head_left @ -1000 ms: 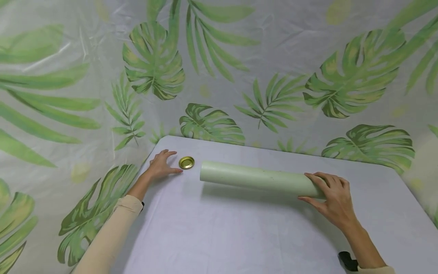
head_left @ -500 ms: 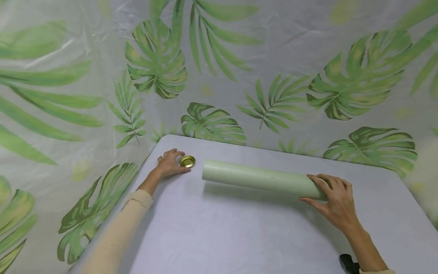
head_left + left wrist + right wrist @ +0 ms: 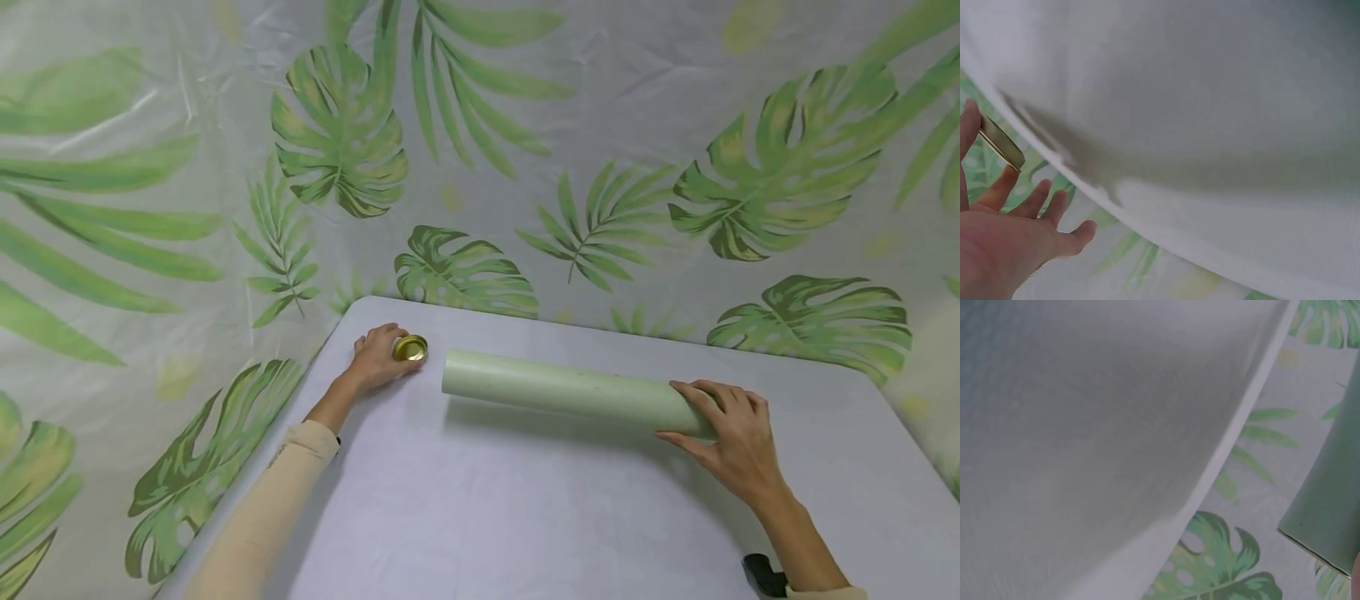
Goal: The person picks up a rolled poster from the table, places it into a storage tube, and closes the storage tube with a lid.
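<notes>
A small gold lid (image 3: 411,347) sits near the far left corner of the white table (image 3: 480,500). My left hand (image 3: 392,355) pinches it between thumb and forefinger. In the left wrist view the gold lid (image 3: 1001,144) stands tilted on edge between those fingers (image 3: 997,190). A long pale green tube (image 3: 562,390) lies on its side across the table, just right of the lid. My right hand (image 3: 723,429) grips the tube's right end, fingers over the top and thumb on the near side. The right wrist view shows only the tube's end (image 3: 1329,506).
A leaf-printed plastic sheet (image 3: 600,167) hangs close behind the table and along its left side. The table's left edge (image 3: 300,392) runs right beside my left forearm. A black wrist strap (image 3: 761,573) shows at the bottom right.
My left hand slid right from flat on the table to the gold lid and pinched it, tipping it up. The right hand and tube stayed put.
</notes>
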`<action>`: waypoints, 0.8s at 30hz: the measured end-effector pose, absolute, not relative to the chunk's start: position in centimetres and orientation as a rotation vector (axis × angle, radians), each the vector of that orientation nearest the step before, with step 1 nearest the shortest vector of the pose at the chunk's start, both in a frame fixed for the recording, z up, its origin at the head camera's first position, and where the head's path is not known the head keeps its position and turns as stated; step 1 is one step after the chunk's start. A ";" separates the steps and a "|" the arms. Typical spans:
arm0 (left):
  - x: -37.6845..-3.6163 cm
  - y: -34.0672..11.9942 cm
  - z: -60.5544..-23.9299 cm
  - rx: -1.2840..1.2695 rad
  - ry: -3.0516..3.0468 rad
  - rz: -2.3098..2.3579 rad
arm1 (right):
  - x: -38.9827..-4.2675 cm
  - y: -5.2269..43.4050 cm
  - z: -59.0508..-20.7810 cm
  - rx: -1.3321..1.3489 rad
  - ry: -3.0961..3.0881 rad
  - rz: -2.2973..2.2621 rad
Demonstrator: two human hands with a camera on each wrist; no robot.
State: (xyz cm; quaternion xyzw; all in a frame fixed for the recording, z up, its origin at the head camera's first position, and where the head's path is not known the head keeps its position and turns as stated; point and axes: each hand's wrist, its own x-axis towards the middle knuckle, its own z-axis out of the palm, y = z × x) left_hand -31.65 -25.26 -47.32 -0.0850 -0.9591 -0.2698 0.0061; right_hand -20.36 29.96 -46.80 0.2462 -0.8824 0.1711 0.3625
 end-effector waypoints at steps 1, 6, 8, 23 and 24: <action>-31.5 -25.2 -47.0 -0.272 -2.974 -0.877 | -20.4 29.9 -46.8 0.635 -2.265 0.442; -30.2 -24.8 -45.5 -0.339 -2.824 -1.229 | -20.2 29.7 -46.7 0.634 -2.224 0.439; -29.6 -24.8 -45.1 -0.375 -2.779 -1.380 | -20.1 29.7 -46.6 0.630 -2.215 0.431; -25.3 -23.4 -43.4 -0.659 -2.553 -1.964 | -20.2 29.7 -46.9 0.618 -2.263 0.465; -25.2 -23.3 -43.5 -0.672 -2.550 -1.970 | -20.2 29.7 -46.9 0.618 -2.270 0.468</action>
